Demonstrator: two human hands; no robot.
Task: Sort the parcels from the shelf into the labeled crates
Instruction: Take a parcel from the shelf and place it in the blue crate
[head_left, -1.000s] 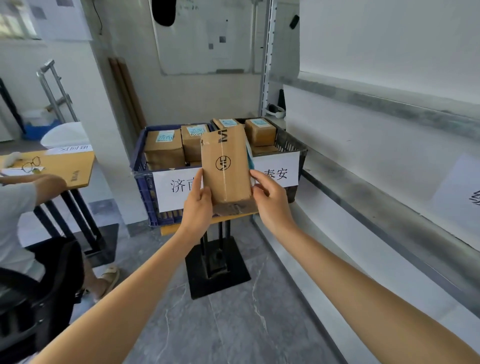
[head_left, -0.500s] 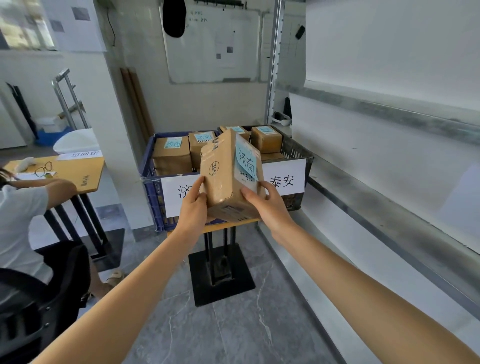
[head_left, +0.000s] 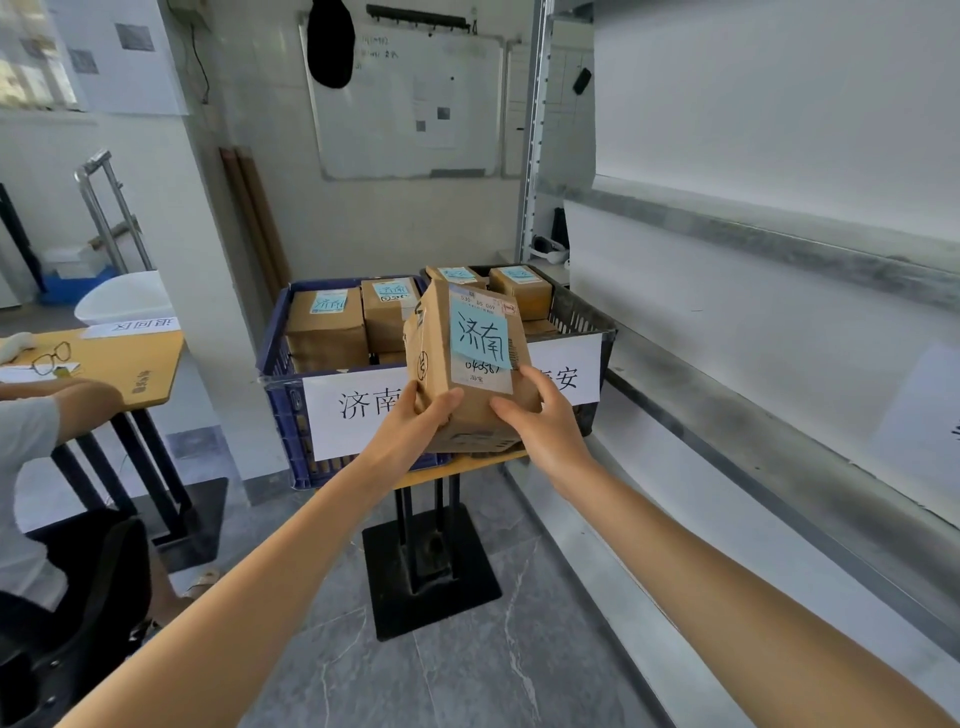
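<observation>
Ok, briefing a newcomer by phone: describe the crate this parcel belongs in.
Two crates sit on a stand beside the shelf. Take the left one. Unlike the black crate, the blue crate carries a sign reading 济南, like the parcel's note.

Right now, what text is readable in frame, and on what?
"济南": blue sticker on the held parcel.
"济南": white sign on the blue crate.
"安", first character covered by the right hand: second sign, on the black crate.
"退回区", upside down, probably: sheet on the table.
Unreadable: the parcel's printed label, stickers on the crated parcels, whiteboard notes.
</observation>
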